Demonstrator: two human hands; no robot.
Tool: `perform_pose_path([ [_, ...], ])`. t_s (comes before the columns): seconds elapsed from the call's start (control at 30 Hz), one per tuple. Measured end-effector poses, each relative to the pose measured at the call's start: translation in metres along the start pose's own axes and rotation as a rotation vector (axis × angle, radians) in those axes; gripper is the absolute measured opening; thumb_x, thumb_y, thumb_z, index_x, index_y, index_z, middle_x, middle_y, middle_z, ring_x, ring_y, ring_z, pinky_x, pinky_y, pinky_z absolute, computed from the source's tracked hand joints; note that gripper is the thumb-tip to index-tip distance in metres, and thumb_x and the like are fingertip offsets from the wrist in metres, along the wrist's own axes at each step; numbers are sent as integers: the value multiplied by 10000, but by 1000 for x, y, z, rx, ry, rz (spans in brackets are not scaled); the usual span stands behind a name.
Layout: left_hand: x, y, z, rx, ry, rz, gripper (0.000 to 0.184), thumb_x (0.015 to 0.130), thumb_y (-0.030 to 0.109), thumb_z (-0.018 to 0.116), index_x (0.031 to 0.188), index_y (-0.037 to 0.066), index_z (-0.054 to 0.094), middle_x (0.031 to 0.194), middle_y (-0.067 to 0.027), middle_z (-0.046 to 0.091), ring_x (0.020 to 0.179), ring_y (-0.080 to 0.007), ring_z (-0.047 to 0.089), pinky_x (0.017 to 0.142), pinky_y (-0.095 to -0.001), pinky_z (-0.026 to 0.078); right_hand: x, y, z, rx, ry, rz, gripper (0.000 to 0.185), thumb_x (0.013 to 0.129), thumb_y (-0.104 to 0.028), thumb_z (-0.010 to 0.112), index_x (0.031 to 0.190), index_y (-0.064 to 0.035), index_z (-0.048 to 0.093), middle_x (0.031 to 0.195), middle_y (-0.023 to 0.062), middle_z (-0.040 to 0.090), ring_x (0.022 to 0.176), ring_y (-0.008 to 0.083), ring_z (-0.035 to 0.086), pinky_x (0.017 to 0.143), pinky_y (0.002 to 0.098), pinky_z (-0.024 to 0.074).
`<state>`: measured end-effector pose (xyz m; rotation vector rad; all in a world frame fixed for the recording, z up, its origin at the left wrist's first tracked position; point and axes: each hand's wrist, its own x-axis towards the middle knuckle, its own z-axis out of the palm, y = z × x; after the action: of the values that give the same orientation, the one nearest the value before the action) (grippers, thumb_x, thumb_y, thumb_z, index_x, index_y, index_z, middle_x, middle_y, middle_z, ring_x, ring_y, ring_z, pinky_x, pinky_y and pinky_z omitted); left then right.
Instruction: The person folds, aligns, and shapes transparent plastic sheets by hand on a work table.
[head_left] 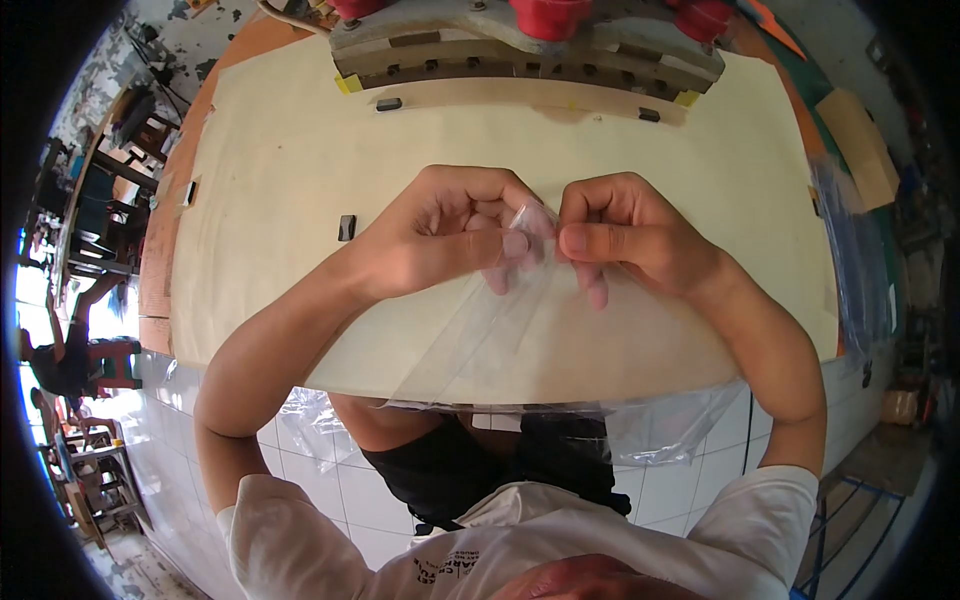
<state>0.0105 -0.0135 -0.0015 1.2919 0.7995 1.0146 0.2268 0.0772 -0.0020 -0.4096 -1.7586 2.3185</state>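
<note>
A clear plastic sheet (480, 325) hangs from both hands and spreads down over the front edge of the table. My left hand (455, 232) pinches its gathered upper part between thumb and fingers. Close to its right, my right hand (625, 235) has thumb and index finger pressed together at the sheet's edge, with the other fingers loosely curled. Under the hands lies a cream-coloured covering (270, 180) on the table.
A heavy metal machine (530, 60) with red parts stands at the back. Small black blocks (347, 228) lie on the covering. Stacked plastic sheets (850, 250) and a cardboard piece (858, 150) are at the right. Another person (68, 350) is at the far left.
</note>
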Motion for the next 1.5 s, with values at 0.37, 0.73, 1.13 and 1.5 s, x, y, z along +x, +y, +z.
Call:
perform_pose_path([
  [0.37,-3,-6,-9,156,2,-72,113,848,47,604,776,-39,606,672,-52,599,573,-100,546,528,-241,413,-1,1,0,-9,15,-53,239,933,-214,607,855,12,624,726,59,608,618,117,597,516,272,506],
  [0.73,-2,-3,-8,135,52,-10,166,773,53,601,639,-9,526,626,-52,565,549,-89,519,501,-234,383,0,4,-6,91,-49,-50,236,913,-198,562,914,31,619,756,88,633,660,135,629,566,280,528],
  [1.13,-2,-2,-19,110,30,143,124,725,54,497,617,2,465,619,-110,583,561,-165,537,560,-284,419,-3,-1,-10,49,-115,4,222,851,-184,604,875,36,623,748,97,637,635,149,628,580,281,521],
  [1.5,6,2,-17,-80,-1,156,242,740,134,507,841,-66,597,813,-197,628,769,-267,626,673,-331,486,-2,0,-10,75,-107,-36,178,827,-150,636,864,25,627,726,67,609,612,124,600,549,278,524],
])
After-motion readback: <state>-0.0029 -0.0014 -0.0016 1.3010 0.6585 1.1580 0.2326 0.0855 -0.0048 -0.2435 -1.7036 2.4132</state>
